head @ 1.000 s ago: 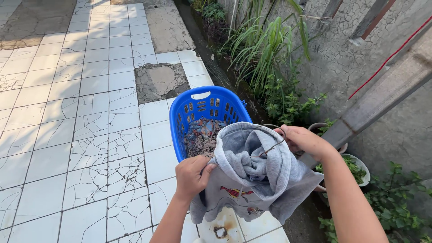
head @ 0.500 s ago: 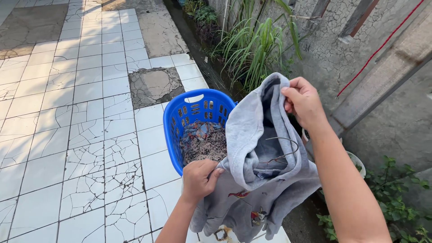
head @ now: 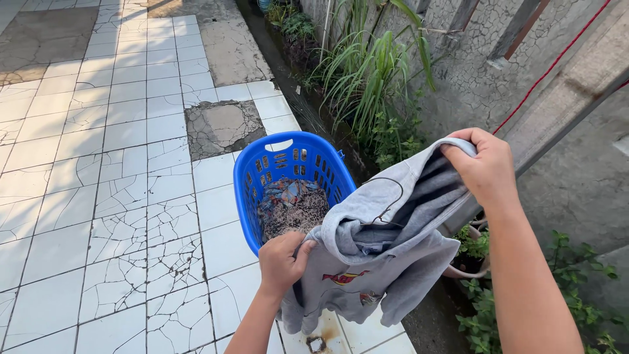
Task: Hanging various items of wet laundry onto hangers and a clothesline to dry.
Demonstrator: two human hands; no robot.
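Observation:
Both of my hands hold a grey hooded sweatshirt (head: 386, 255) with a small red and yellow print on its front. My left hand (head: 282, 261) grips its lower edge near the basket. My right hand (head: 483, 167) pinches the hood's rim and holds it up and out to the right. A thin wire hanger (head: 390, 200) sits inside the hood opening. Behind the sweatshirt a blue plastic laundry basket (head: 262, 164) stands on the tiles, with patterned clothes (head: 291, 206) in it.
Cracked white floor tiles (head: 118, 196) spread to the left. A drain channel and tall grassy plants (head: 367, 78) run along the cracked wall (head: 485, 78) on the right. A slanted grey beam (head: 563, 98) and a red line (head: 557, 62) cross there. Potted plants (head: 472, 252) stand below.
My right hand has carried the hood's rim lower and further right, stretching the hood open sideways. My left hand has kept its grip near the basket.

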